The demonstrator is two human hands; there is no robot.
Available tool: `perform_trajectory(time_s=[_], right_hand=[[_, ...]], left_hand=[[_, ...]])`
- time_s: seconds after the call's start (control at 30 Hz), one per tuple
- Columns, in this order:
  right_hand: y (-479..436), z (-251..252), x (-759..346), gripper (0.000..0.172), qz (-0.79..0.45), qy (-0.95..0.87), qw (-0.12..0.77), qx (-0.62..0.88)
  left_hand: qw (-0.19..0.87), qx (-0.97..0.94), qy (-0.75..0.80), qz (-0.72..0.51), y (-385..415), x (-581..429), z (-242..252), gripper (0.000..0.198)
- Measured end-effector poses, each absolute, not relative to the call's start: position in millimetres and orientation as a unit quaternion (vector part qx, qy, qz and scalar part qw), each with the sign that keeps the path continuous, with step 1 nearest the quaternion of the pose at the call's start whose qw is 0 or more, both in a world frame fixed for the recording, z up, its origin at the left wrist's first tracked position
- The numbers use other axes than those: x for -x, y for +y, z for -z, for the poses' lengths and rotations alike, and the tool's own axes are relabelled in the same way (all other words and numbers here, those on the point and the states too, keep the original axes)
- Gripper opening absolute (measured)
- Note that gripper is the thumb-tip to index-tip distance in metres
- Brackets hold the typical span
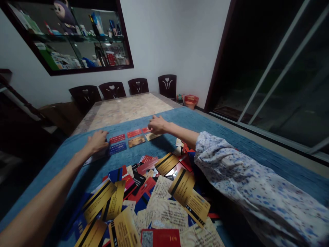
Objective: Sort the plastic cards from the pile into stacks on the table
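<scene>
Several bank-type cards lie in two short rows on a blue cloth (133,154). My left hand (97,141) rests at the left end of the rows, fingers loosely stretched, beside a red card (117,138) and a blue card (117,148). A pale card (94,156) shows partly under it. My right hand (158,124) is at the far right end, fingers bent down but apart, over another red card (146,130) that it partly hides. Just below it lies a gold card (153,136). Between the hands are a red card (134,133) and a bronze card (136,141).
A loose heap of gold, red, blue, black and pale cards (164,188) spreads across the near cloth. Beyond the cloth is the stone-patterned tabletop (131,109). Several dark chairs (167,85) stand around the far end. A glass sliding door (277,79) is at the right.
</scene>
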State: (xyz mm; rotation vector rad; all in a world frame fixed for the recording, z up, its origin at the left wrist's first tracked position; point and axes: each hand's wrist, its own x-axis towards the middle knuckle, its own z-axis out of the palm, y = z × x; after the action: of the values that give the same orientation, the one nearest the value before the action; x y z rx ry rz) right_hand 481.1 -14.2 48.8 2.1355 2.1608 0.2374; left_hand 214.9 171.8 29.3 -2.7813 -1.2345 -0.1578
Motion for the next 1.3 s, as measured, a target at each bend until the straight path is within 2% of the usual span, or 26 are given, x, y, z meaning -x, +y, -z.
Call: perform_trajectory(time_s=[0.17,0.33,0.5,0.67,0.87,1.13,1.3], right_hand=[[-41.9,-44.2,-499.6,0.026,-0.064,0.694,0.03,-0.717],[-71.5,-35.3,-516.0,0.022,-0.055,0.686,0.006,-0.725],[-104.4,-20.4,-535.5,0.021,-0.047,0.686,-0.016,-0.726],[-136.9,-3.1,-557.2,0.015,-0.05,0.694,-0.078,-0.714],[-171.4,12.4,-573.0,0.02,-0.045,0.715,-0.172,-0.676],[-203.8,15.8,-567.3,0.023,-0.007,0.734,-0.297,-0.611],[-214.0,12.8,-559.1,0.024,0.035,0.744,-0.314,-0.589]], left_hand=[[0.085,0.936,-0.341,0.028,116.2,-256.0,-33.2,0.062],[0.067,0.963,-0.255,0.05,62.9,-289.2,-32.6,0.051],[0.024,0.982,-0.162,0.088,16.5,-316.8,-25.1,0.05],[0.006,0.993,-0.08,0.083,-27.3,-340.2,-18.7,0.042],[0.002,0.997,-0.007,0.077,-79.9,-357.9,-16.7,0.027],[0.013,0.997,0.049,0.06,-121.8,-358.9,-13.3,0.034],[0.01,0.997,0.047,0.053,-125.5,-356.7,-13.3,0.035]])
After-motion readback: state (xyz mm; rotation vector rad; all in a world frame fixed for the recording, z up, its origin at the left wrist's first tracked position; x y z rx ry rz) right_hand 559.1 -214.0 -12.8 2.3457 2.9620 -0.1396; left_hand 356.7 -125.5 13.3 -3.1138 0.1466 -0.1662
